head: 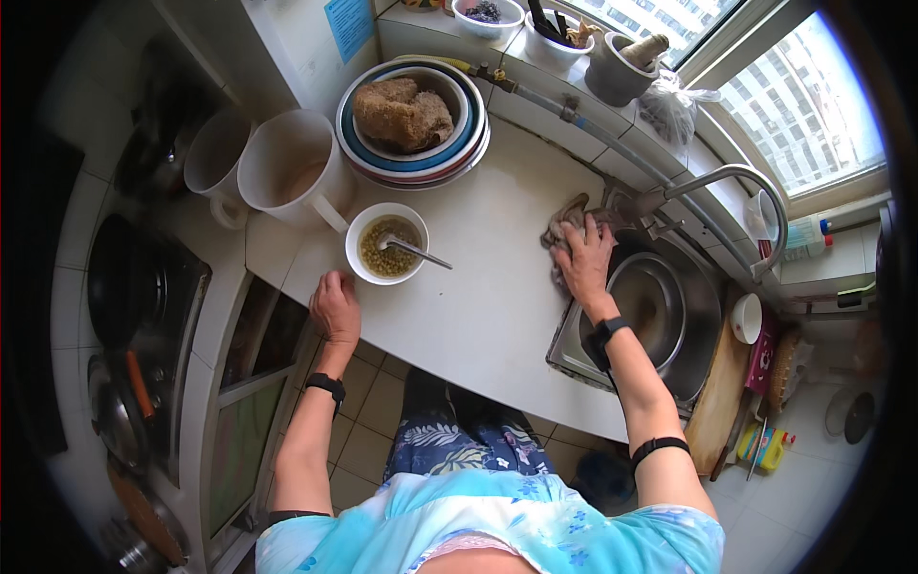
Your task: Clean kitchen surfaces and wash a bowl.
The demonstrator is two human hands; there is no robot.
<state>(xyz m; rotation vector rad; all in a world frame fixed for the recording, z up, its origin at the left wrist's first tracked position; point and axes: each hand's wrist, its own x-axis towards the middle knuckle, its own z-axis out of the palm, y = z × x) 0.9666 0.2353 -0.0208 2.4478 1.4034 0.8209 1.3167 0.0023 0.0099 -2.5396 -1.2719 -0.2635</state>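
My right hand [587,260] lies with its fingers spread on a crumpled, greyish-brown cloth [566,219] on the white countertop [488,316], beside the sink's left rim. Whether the fingers grip the cloth or only press on it, I cannot tell. My left hand [335,305] rests at the counter's front edge with its fingers curled; nothing shows in it. Just beyond it stands a white bowl [351,247] of greenish beans in liquid, with a metal spoon [423,255] leaning out over the rim. A metal basin [674,287] sits inside the stainless steel sink [706,344].
Stacked basins [346,133] holding a brown, rough-surfaced lump stand at the back, next to two large plastic mugs [287,165]. A curved faucet [739,172] arches over the sink. Right of the sink are a wooden board [710,394] and a small bowl [746,318]; a stove [172,316] is far left.
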